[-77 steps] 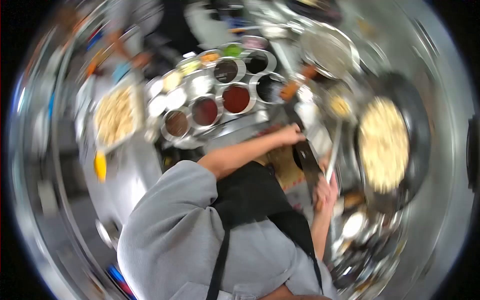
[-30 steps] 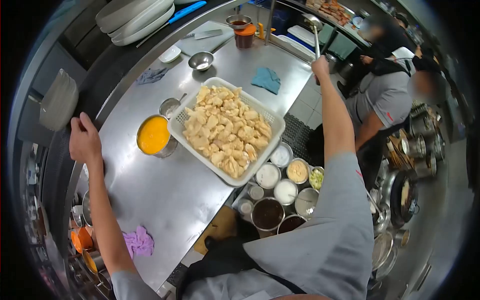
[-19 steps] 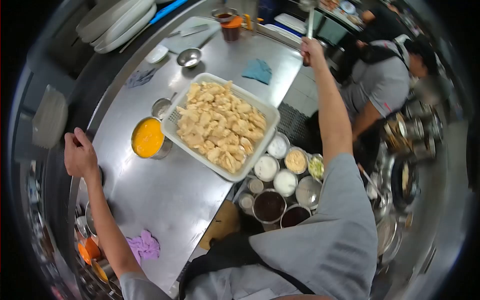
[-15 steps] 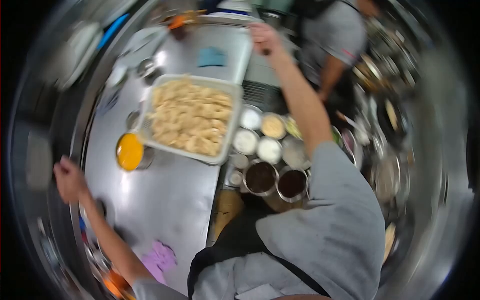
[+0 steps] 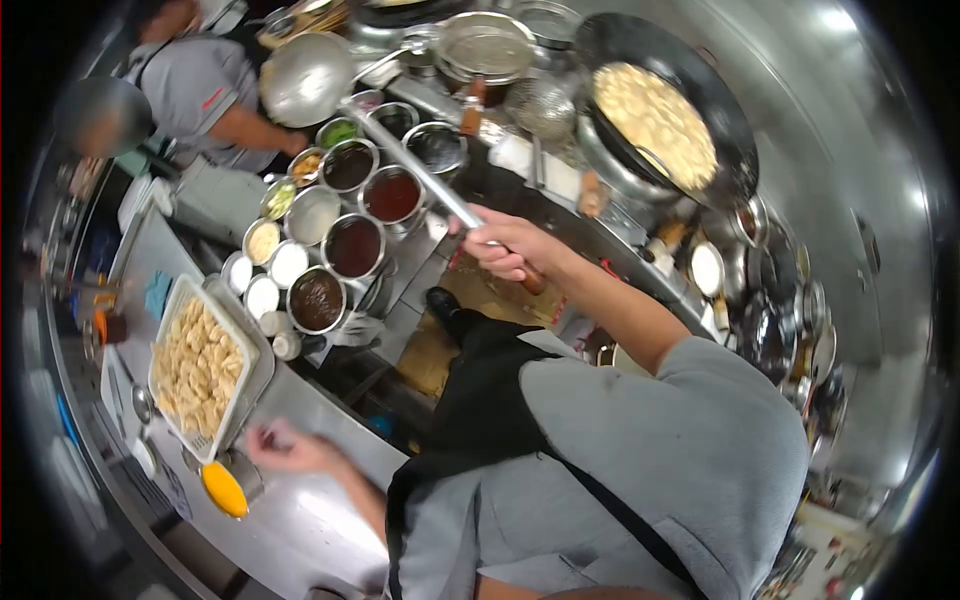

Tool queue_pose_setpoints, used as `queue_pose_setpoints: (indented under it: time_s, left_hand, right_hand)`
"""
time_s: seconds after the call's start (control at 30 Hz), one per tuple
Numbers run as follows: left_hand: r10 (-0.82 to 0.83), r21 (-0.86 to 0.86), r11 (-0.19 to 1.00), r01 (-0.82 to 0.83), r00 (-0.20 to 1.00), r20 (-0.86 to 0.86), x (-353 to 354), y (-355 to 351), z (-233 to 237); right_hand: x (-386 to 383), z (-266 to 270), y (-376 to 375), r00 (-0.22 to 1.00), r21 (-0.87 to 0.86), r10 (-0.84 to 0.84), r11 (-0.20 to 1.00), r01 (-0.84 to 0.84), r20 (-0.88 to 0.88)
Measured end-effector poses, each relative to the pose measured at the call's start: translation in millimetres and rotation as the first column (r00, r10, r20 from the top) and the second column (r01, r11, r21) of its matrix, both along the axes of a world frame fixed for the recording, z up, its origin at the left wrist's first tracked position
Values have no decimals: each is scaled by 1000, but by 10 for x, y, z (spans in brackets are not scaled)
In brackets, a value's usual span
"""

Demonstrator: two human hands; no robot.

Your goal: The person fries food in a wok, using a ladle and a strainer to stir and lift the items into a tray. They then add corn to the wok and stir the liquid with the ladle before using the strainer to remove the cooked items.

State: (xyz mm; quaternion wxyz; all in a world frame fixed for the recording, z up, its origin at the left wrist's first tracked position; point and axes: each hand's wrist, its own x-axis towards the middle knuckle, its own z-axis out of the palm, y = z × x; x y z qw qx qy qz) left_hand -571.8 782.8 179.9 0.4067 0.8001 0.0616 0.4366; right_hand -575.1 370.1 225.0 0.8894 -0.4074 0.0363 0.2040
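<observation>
The right hand point(image 5: 510, 248) clasps a ladle point(image 5: 400, 152), long axis and bowl point(image 5: 305, 80) toward ten o'clock; the left hand point(image 5: 290, 447) spreads loosely at eight.

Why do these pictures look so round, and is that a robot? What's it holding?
No robot here: these are a person's own two bare hands. The round view comes from one camera worn on that person's head, looking forward and down. The right hand grips a long-handled metal ladle. The left hand is blurry, beside a white basket of pale food pieces; I can't see anything in it. A container of yellow liquid stands on the shiny metal counter. Over on the right, a black wok has pale food inside too.
</observation>
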Motion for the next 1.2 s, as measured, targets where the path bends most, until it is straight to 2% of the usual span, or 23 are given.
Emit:
queue_pose_setpoints:
  time_s: [0.03,0.07,0.1,0.17,0.2,0.23,0.27,0.3,0.33,0.4,0.47,0.53,0.6,0.63,0.7,0.77,0.8,0.83,0.87,0.9,1.0,1.07,1.2]
  left_hand:
    - [-187,-155,972,175,980,-65,-60,-555,45]
    - [-370,-342,882,325,926,-73,-120,-979,97]
    - [-535,-516,737,437,844,-49,-179,-1335,139]
    - [-755,-650,524,551,654,-54,-247,-1817,354]
    - [-842,-713,410,568,536,-57,-295,-1967,448]
    - [-851,-709,405,577,522,-61,-349,-2072,554]
    - [-924,-771,294,565,374,-78,-396,-2177,662]
    - [-973,-828,187,528,216,-82,-441,-2289,727]
    - [-975,-827,189,530,202,-94,-494,-2367,749]
    - [-999,-891,40,452,11,-40,-538,-2549,775]
    - [-997,-877,66,477,-12,-82,-569,-2896,838]
    - [-990,-885,22,465,-116,-86,-514,-3291,871]
    - [-987,-890,9,457,-137,-80,-473,-3679,881]
    - [-984,-892,-18,451,-164,-64,-488,-3891,904]
    - [-975,-899,-50,434,-217,-50,-522,-4225,946]
    - [-968,-898,-46,438,-243,-70,-526,-4388,940]
    - [-957,-896,-42,442,-275,-91,-529,-4440,938]
    - [-956,-894,-24,447,-271,-109,-536,-4475,955]
    - [-957,-892,-19,452,-267,-115,-549,-4490,967]
    - [-953,-896,19,443,-264,-151,-563,-4492,973]
    - [-937,-906,58,419,-291,-195,-503,-4506,859]
    - [-911,-903,133,408,-309,-274,-438,-4617,686]
    - [-818,-833,321,450,-311,-484,-14,-4629,-167]
  right_hand:
    - [-217,-114,-225,997,-95,-74,993,75,17]
    - [-397,-209,-352,993,-98,-114,988,115,21]
    - [-546,-292,-479,968,-248,-251,936,248,21]
    - [-711,-598,-730,884,-485,-460,755,441,88]
    - [-748,-784,-831,874,-479,-478,749,458,88]
    - [-749,-967,-940,817,-696,-555,523,491,159]
    - [-716,-1189,-1061,761,-846,-600,249,471,246]
    - [-616,-1576,-1247,749,-913,-604,87,399,270]
    - [-533,-1882,-1398,741,-948,-606,-72,310,289]
    - [-435,-1952,-1584,744,-988,-653,-50,144,141]
    - [-351,-2184,-1738,731,-998,-680,-27,57,60]
    - [-434,-2426,-1865,742,-996,-664,-52,79,93]
    - [-535,-2697,-1975,715,-956,-664,1,293,218]
    - [-598,-3047,-2095,725,-899,-676,225,376,133]
    - [-1075,-3043,-2301,897,-878,-434,456,142,-81]
    - [-1639,-3368,-2259,866,-961,-423,-53,271,267]
    - [-2075,-4164,-2465,867,-961,-422,-48,272,266]
    - [-2289,-4940,-2507,968,-938,-247,-342,-50,39]
    - [-2503,-4397,-2586,969,-940,-244,-339,-43,44]
    - [-2527,-3761,-2439,793,-953,-602,-176,-248,-96]
    - [-2779,-4023,-2523,849,-931,-474,-144,-335,-232]
    - [-2848,-4182,-2528,858,-931,-457,-150,-333,-233]
    - [-2819,-4313,-2470,830,-922,-490,-120,-368,-267]
